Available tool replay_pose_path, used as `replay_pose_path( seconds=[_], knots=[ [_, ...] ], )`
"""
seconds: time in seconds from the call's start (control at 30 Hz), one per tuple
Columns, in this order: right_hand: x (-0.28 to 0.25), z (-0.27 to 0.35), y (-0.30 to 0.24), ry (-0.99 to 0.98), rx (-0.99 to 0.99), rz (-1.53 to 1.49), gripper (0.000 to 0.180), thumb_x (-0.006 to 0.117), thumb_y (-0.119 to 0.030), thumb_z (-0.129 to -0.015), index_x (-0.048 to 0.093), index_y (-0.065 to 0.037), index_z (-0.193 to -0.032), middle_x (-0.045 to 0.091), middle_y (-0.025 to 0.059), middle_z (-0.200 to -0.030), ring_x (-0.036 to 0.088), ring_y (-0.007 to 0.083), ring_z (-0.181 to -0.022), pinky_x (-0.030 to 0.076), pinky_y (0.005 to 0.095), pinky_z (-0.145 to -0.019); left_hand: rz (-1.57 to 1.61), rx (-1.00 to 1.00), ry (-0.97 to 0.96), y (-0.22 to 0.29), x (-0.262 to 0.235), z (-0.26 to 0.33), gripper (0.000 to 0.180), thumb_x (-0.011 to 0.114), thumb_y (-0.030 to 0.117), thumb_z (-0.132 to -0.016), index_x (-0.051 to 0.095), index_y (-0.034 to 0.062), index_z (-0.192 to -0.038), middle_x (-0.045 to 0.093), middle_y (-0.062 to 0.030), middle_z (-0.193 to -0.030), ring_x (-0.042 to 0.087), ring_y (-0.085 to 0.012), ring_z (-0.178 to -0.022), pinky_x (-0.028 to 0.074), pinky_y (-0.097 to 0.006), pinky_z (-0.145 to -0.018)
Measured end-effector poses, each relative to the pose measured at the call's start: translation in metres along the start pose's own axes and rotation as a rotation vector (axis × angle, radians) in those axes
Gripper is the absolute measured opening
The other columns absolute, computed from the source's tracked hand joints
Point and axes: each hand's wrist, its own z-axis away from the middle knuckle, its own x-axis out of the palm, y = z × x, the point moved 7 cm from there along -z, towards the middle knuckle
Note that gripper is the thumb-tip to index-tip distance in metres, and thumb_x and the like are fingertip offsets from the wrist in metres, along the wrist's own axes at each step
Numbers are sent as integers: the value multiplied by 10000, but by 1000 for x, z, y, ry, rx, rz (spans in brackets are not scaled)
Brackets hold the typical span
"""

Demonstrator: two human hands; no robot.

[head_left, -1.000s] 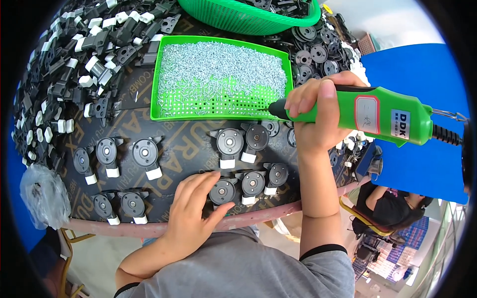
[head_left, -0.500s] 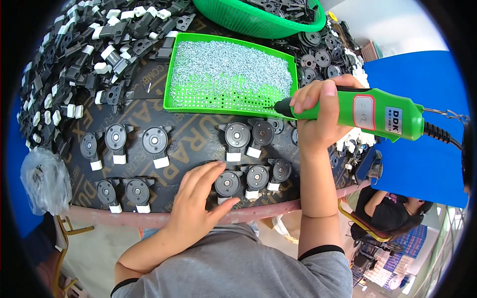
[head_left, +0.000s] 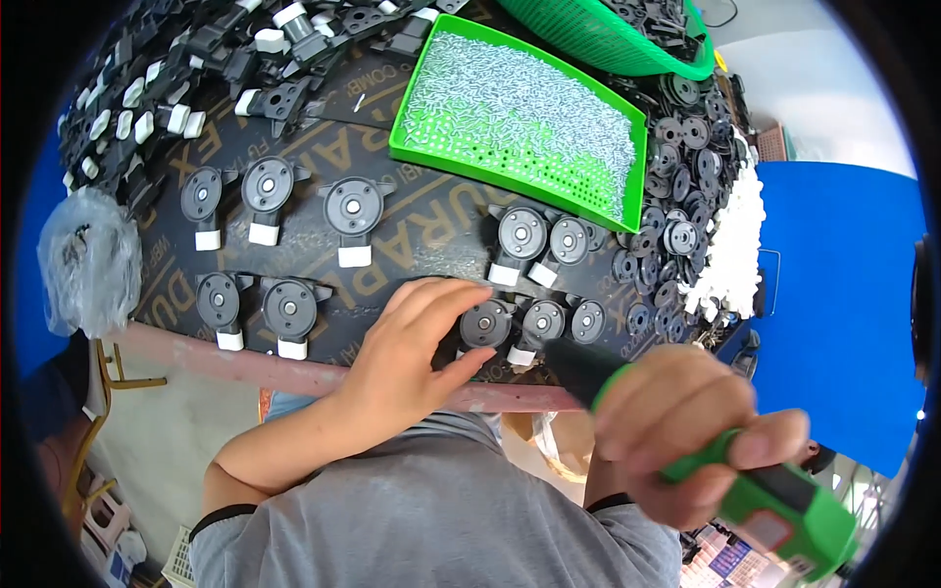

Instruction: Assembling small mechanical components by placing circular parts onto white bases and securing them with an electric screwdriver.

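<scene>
My right hand [head_left: 686,431], blurred by motion, is wrapped round a green electric screwdriver [head_left: 799,524]. Its dark nose points left, close to a black disc-shaped part [head_left: 542,319] with a white end near the table's front edge; whether the tip touches it I cannot tell. My left hand [head_left: 417,338] curves round the neighbouring black disc part [head_left: 485,323], index finger above and thumb below it. Another small disc part [head_left: 588,320] lies at the right end of this group. Behind them sit two more disc assemblies, one of them a larger disc part [head_left: 522,233].
A green perforated tray [head_left: 510,181] of small silvery screws stands behind. Further disc assemblies [head_left: 354,206] lie left. Loose black discs [head_left: 681,235] and white pieces [head_left: 730,235] pile up right, black-and-white parts [head_left: 225,64] far left. A green basket [head_left: 588,44] and plastic bag [head_left: 88,260] flank these.
My right hand has brought the screwdriver from the screw tray down toward the front discs. My left hand stays around the same disc part. The view has shifted and tilted.
</scene>
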Motion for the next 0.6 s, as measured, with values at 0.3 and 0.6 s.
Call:
replay_pose_path(
  seconds=[0.3, 0.6],
  knots=[
    [11, 15, 24, -1, 44, -4, 247, 593, -130, -952, 382, -57, -1058, 557, 79, -643, 530, 182, -443, 491, 334, -426, 24, -2, 1, 1, 3, -1, 540, 784, 80, -753, 575, 55, -1250, 602, -137, -1201, 552, -342, -1122, 477, -410, -935],
    [6, 18, 42, 86, 214, -7, 274, 630, -177, -953, 381, -120, -1054, 550, 58, -612, 523, 184, -437, 507, 363, -481, 0, -33, -21, -2, 1, -4, 499, 780, 96, -753, 601, 47, -1216, 618, -150, -1159, 562, -356, -1088, 474, -420, -923]
  ],
)
